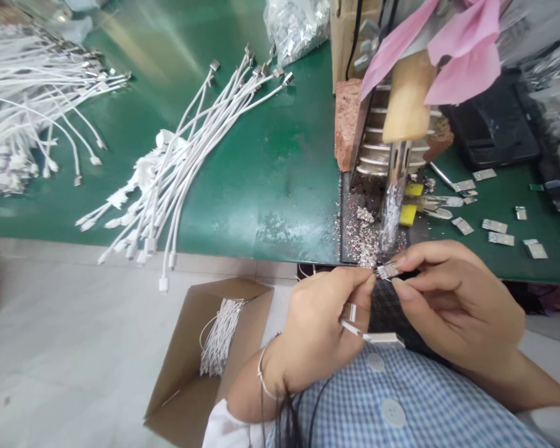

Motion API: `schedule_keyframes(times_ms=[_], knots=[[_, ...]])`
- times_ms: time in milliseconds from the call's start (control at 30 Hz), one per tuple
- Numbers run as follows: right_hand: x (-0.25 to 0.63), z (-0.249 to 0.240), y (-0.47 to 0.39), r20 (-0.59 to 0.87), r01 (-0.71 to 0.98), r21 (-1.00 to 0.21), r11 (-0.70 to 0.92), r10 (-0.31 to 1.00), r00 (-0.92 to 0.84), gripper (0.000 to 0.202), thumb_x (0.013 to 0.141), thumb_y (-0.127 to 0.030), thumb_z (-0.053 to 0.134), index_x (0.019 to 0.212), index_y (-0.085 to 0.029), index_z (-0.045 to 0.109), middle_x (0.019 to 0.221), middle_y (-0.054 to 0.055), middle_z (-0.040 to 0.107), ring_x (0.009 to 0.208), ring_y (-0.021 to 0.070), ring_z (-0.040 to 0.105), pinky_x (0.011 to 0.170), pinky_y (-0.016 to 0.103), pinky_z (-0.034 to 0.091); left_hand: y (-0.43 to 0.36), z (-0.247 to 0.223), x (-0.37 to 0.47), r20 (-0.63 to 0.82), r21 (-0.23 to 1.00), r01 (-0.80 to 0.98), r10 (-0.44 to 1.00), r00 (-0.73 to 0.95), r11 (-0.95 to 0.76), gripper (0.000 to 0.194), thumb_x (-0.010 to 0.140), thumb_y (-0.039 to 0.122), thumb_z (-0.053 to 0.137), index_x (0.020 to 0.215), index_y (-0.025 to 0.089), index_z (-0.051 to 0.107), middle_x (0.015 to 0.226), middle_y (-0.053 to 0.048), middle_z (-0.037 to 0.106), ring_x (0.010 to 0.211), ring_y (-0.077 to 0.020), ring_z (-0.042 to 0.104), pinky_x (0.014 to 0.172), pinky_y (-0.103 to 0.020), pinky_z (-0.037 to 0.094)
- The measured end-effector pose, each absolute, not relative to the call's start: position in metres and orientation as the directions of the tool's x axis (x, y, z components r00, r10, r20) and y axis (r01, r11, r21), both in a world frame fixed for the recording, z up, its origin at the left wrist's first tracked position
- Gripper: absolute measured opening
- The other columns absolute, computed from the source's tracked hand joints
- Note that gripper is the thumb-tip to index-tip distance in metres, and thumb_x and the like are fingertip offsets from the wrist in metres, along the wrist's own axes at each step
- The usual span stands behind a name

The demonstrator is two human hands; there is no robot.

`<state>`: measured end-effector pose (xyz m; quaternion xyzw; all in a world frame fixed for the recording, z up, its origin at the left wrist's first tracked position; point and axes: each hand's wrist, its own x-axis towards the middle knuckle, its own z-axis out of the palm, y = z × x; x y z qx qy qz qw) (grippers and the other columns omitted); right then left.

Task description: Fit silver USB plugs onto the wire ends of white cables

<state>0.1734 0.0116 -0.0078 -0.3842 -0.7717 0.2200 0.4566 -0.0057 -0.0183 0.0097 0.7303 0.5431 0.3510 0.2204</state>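
In front of my chest the hands meet at a small metal USB-type connector (388, 270). My right hand (462, 302) pinches this connector between thumb and fingers. My left hand (324, 317) is closed, its thumb and finger pressed together at the connector's left side. Out of the left palm comes a short white cable (352, 327) with a white plug (383, 339) at its end. The tip the left fingers grip is mostly hidden. Just beyond the hands a soldering iron with a wooden handle (407, 99) points downward, its tip near the connector.
White cables lie in a bundle (200, 149) and a larger pile (32, 106) on the green table (289, 162). Loose metal connectors (494, 225) lie at right, near a dark tray (492, 124). Solder crumbs (366, 230) surround the iron. A cardboard box (172, 367) holding cables stands below.
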Motion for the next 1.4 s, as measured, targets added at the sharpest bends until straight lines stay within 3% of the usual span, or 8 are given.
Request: schedule_keyframes(times_ms=[233, 767, 1400], knots=[[0.1739, -0.0106, 0.0123, 0.53, 0.352, -0.724, 0.593, 0.805, -0.265, 0.017, 0.08, -0.005, 0.066, 0.083, -0.02, 0.059, 0.091, 0.004, 0.065, 0.081, 0.0155, 0.064, 0.068, 0.029, 0.056, -0.0188, 0.0069, -0.0045, 0.292, 0.716, 0.611, 0.94, 0.176, -0.336, 0.009, 0.093, 0.016, 0.057, 0.097, 0.016, 0.064, 0.08, -0.001, 0.076, 0.061, -0.0106, 0.068, 0.059, -0.02, 0.053], [0.17, -0.0072, 0.0202, 0.613, 0.427, -0.62, 0.659, 0.746, -0.261, 0.014, 0.082, -0.006, 0.066, 0.085, -0.019, 0.061, 0.088, 0.004, 0.066, 0.081, 0.0162, 0.064, 0.068, 0.032, 0.057, -0.0153, 0.0119, -0.004, 0.358, 0.641, 0.667, 0.917, 0.177, -0.379, 0.009, 0.094, 0.019, 0.058, 0.097, 0.015, 0.065, 0.081, -0.003, 0.078, 0.064, -0.0137, 0.073, 0.06, -0.023, 0.056], [0.1702, -0.0057, 0.0186, 0.604, 0.424, -0.628, 0.652, 0.753, -0.262, 0.013, 0.082, -0.008, 0.067, 0.085, -0.02, 0.062, 0.09, 0.004, 0.065, 0.082, 0.0174, 0.066, 0.068, 0.034, 0.059, -0.0146, 0.0136, -0.0046, 0.329, 0.654, 0.672, 0.931, 0.161, -0.347, 0.01, 0.094, 0.02, 0.058, 0.098, 0.015, 0.066, 0.082, -0.003, 0.078, 0.064, -0.0134, 0.072, 0.059, -0.023, 0.057]])
